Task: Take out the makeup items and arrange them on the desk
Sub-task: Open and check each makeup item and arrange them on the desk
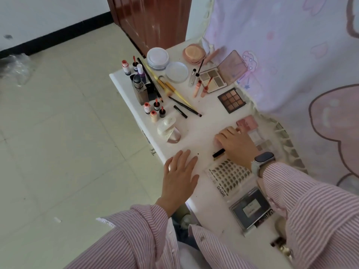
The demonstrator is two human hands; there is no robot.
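Glass foundation bottle (139, 92), brown-filled

The white desk (196, 131) carries the makeup. At its far end sit a round powder jar (157, 58) and its loose lid (176, 72). Beside the lid an open eyeshadow palette (223, 73) shows pale pans, mirror raised. Nearer than that palette lies a dark nine-pan palette (231, 100), flat. Left of the lid, yellow-handled brushes (171, 88) lie slanted. At the desk's near end lies a false-lash tray (229, 175), with a black tube (219, 153) just beyond it.
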